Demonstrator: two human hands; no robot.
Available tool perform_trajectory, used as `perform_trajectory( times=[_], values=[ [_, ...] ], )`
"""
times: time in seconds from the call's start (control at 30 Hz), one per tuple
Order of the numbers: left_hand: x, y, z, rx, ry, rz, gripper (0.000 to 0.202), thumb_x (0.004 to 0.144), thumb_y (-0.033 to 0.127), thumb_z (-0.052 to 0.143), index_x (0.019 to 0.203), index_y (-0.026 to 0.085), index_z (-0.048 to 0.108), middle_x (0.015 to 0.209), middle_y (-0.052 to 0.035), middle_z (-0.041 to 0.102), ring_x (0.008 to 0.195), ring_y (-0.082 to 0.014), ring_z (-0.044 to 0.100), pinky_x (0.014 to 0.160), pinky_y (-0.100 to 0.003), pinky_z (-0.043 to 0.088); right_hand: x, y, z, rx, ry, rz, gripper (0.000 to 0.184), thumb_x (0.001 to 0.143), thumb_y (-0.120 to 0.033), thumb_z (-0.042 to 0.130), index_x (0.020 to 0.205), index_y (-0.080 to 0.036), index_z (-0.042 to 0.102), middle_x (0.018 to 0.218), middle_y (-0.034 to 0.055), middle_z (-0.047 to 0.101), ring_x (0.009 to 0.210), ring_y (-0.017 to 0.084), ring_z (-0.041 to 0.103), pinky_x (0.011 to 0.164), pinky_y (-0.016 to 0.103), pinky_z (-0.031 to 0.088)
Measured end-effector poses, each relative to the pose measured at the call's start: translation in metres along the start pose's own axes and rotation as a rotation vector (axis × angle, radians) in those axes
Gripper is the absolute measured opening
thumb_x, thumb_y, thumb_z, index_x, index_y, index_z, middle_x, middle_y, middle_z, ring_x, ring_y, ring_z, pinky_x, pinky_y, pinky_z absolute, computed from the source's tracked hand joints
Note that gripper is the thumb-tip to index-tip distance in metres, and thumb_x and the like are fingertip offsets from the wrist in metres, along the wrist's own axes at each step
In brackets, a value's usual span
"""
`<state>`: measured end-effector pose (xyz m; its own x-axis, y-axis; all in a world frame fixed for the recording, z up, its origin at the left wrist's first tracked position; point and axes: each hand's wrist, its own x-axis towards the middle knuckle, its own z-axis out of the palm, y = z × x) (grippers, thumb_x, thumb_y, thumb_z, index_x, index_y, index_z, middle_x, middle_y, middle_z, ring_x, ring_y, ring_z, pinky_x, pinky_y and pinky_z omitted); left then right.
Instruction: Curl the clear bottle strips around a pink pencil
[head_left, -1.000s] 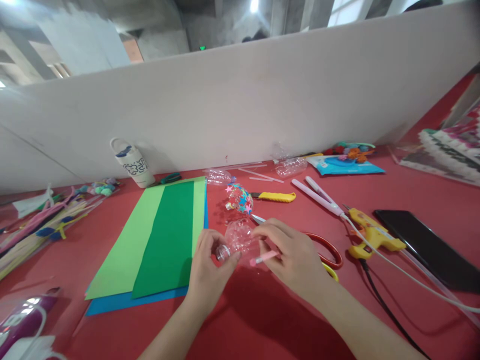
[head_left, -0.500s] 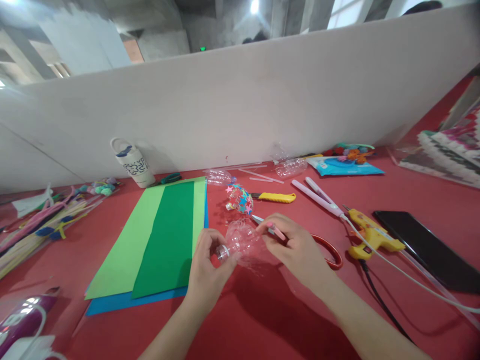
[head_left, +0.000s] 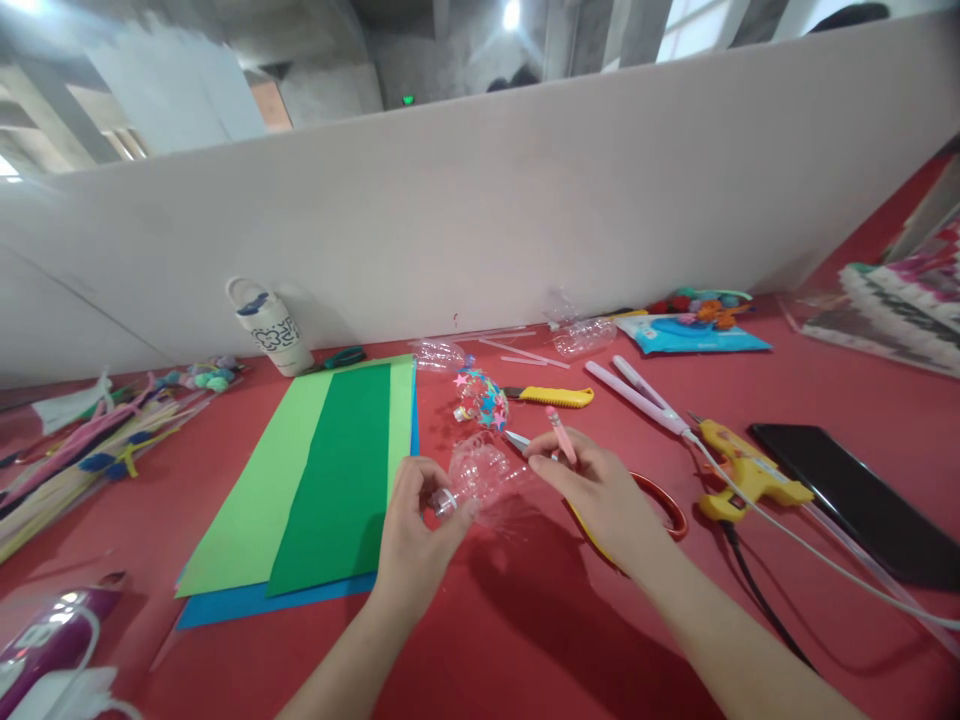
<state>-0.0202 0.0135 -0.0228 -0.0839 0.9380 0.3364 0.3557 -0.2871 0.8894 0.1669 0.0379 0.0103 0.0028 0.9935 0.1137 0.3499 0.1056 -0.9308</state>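
Clear bottle piece [head_left: 480,462] lay just below frame centre, neck pinched in the left hand's [head_left: 420,525] grip; the right hand [head_left: 596,490] gripped a pink pen [head_left: 562,436]. Unlike the star-covered piece [head_left: 484,400] above, it looked undecorated.

- Hands: two, left [head_left: 420,520] and right [head_left: 600,490].
- Pink pencil [head_left: 561,438]: one.
- Clear bottle piece [head_left: 480,465], held: one.
- Star-covered piece [head_left: 489,402]: one.
- Yellow cutter [head_left: 556,397]: one.
- Red-handled scissors [head_left: 677,510]: one pair.
- Glue gun [head_left: 750,470]: one.
- Flat iron [head_left: 636,396]: one.
- Black phone [head_left: 847,500]: one.
- White tumbler [head_left: 274,335]: one.
- Paper sheets [head_left: 337,480]: at least three.
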Motion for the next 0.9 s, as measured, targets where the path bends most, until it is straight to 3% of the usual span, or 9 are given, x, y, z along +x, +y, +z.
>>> perform_trajectory(
  times=[0.2,0.4,0.47,0.6,0.63,0.7,0.8,0.9],
  values=[
    [0.0,-0.002,0.0,0.059,0.004,-0.007,0.019,0.073,0.016,0.062,0.075,0.021,0.044,0.078,0.0023,0.043,0.067,-0.0123,0.045,0.06,-0.024,0.038,0.0,0.002,0.001,0.015,-0.028,-0.009,0.015,0.074,-0.032,0.054,0.07,-0.018,0.059,0.068,-0.001,0.052,0.061,0.014,0.046,0.059,0.026,0.035],
    [0.003,-0.006,0.0,0.095,0.012,-0.068,0.019,0.071,0.017,0.061,0.071,0.021,0.042,0.074,0.0034,0.043,0.062,-0.0112,0.046,0.058,-0.024,0.04,-0.006,0.003,-0.001,-0.146,0.095,-0.235,0.018,0.077,-0.016,0.045,0.093,-0.02,0.053,0.082,0.0014,0.051,0.063,0.014,0.046,0.059,0.026,0.038],
    [0.006,-0.009,-0.001,0.117,0.007,-0.091,0.019,0.069,0.017,0.06,0.069,0.021,0.042,0.074,0.0034,0.044,0.063,-0.0115,0.047,0.059,-0.024,0.042,-0.009,-0.001,-0.003,-0.167,-0.008,-0.349,0.022,0.08,-0.01,0.039,0.094,-0.02,0.053,0.083,0.002,0.053,0.071,0.016,0.051,0.064,0.027,0.04],
    [0.014,-0.018,-0.008,0.195,-0.071,-0.136,0.018,0.064,0.016,0.06,0.063,0.02,0.042,0.07,0.0036,0.045,0.064,-0.0127,0.049,0.059,-0.024,0.041,-0.018,-0.006,-0.001,-0.417,-0.511,-0.505,0.03,0.073,0.0,0.04,0.084,-0.02,0.059,0.08,0.001,0.057,0.072,0.015,0.054,0.064,0.025,0.038],
    [0.016,-0.019,-0.011,0.209,-0.096,-0.142,0.018,0.063,0.017,0.061,0.062,0.02,0.043,0.068,0.0039,0.046,0.064,-0.0131,0.049,0.059,-0.024,0.041,-0.02,-0.004,0.001,-0.506,-0.571,-0.526,0.028,0.07,0.0,0.043,0.08,-0.02,0.06,0.082,0.0013,0.057,0.071,0.015,0.054,0.062,0.025,0.038],
    [0.019,-0.021,-0.017,0.232,-0.139,-0.156,0.019,0.062,0.019,0.062,0.06,0.02,0.044,0.063,0.0048,0.046,0.061,-0.0135,0.049,0.059,-0.025,0.041,-0.023,0.002,0.009,-0.627,-0.628,-0.523,0.028,0.069,0.001,0.044,0.08,-0.018,0.06,0.087,0.003,0.058,0.075,0.016,0.056,0.063,0.025,0.038],
    [0.02,-0.022,-0.024,0.269,-0.175,-0.161,0.017,0.062,0.018,0.061,0.059,0.021,0.044,0.06,0.0049,0.047,0.06,-0.0145,0.049,0.06,-0.026,0.039,-0.028,0.008,0.024,-0.759,-0.62,-0.553,0.028,0.077,0.002,0.042,0.086,-0.017,0.061,0.09,0.0057,0.061,0.081,0.019,0.058,0.068,0.028,0.041],
    [0.02,-0.023,-0.027,0.359,-0.202,-0.145,0.012,0.065,0.021,0.059,0.062,0.021,0.047,0.062,0.0037,0.051,0.061,-0.0159,0.051,0.062,-0.027,0.039,-0.031,-0.002,0.028,-0.844,-0.562,-0.63,0.024,0.082,-0.002,0.045,0.093,-0.015,0.061,0.093,0.0086,0.062,0.088,0.022,0.057,0.075,0.033,0.042]
  ],
)
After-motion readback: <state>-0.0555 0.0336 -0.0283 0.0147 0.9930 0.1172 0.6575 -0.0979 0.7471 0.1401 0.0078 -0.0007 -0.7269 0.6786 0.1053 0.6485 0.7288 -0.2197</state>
